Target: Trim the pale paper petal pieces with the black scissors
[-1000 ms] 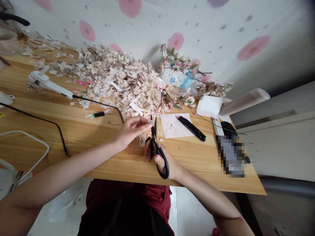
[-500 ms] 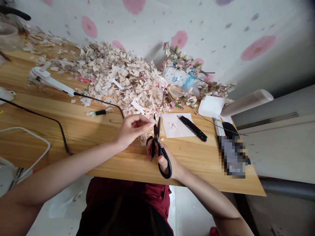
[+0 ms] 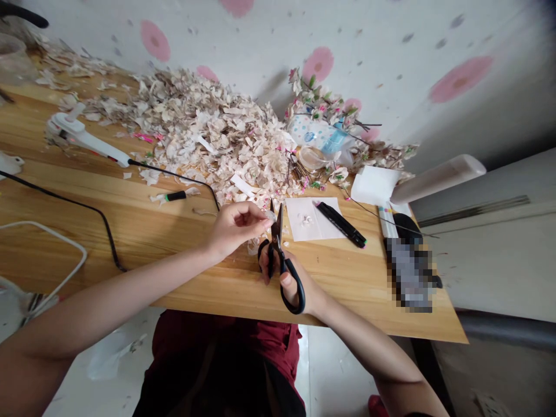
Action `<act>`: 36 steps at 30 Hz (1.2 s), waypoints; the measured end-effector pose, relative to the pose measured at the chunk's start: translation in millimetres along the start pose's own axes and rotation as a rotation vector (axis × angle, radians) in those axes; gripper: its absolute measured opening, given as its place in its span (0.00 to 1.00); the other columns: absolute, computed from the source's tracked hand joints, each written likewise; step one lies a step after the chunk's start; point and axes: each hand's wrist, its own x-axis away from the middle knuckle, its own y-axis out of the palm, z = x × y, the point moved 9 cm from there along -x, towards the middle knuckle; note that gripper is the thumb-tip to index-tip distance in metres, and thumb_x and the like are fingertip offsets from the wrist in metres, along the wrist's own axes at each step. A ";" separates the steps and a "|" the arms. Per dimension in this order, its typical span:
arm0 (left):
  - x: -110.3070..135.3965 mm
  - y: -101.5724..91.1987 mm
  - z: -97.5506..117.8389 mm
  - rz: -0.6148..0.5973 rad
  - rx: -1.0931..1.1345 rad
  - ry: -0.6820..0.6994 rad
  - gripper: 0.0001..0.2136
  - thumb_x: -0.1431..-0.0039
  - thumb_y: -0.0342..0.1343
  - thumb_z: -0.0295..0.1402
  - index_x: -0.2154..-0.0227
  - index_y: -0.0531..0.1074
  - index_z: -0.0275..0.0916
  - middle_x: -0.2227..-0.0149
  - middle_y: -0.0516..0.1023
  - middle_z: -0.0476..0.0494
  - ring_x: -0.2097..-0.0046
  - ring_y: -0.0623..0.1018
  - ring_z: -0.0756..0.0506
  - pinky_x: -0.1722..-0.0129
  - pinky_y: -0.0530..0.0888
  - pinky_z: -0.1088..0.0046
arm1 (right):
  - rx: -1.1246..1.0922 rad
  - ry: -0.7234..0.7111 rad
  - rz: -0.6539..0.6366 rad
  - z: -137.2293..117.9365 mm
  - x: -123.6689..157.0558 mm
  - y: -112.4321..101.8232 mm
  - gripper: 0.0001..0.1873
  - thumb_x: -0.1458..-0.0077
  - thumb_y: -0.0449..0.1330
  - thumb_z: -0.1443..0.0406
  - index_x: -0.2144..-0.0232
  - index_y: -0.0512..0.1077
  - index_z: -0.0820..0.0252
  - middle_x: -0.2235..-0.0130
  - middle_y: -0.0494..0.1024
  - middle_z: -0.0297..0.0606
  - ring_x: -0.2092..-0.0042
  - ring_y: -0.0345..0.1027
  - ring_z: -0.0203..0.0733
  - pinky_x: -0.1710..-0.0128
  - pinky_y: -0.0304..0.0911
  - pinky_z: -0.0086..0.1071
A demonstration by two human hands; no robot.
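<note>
Between the thumb and fingers of my left hand is a small pale petal, pinched by its edge. My right hand grips black-handled scissors, thumb through one loop and fingers through the other. The blades point away from me and stand slightly apart, close beside the petal. Below my left fingertips, small scraps lie on the table. Just right of the blades is a white paper sheet with tiny cut pieces and a black marker on it.
A large heap of pale petals covers the back of the wooden table. Flower sprigs stand behind it. A white hot glue gun with a black cord lies left. A beige cylinder leans at the right.
My hands stay almost where they were, with the petal held at the scissors. The view has shifted slightly.
</note>
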 end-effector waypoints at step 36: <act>-7.9 3.4 -6.0 -0.157 -0.033 -0.068 0.11 0.56 0.66 0.37 0.79 0.73 0.36 0.79 0.71 0.51 0.76 0.64 0.54 0.77 0.60 0.78 | -0.022 0.055 -0.055 -2.4 5.5 -3.8 0.37 0.51 0.44 0.31 0.70 0.60 0.59 0.76 0.64 0.32 0.75 0.61 0.37 0.74 0.59 0.31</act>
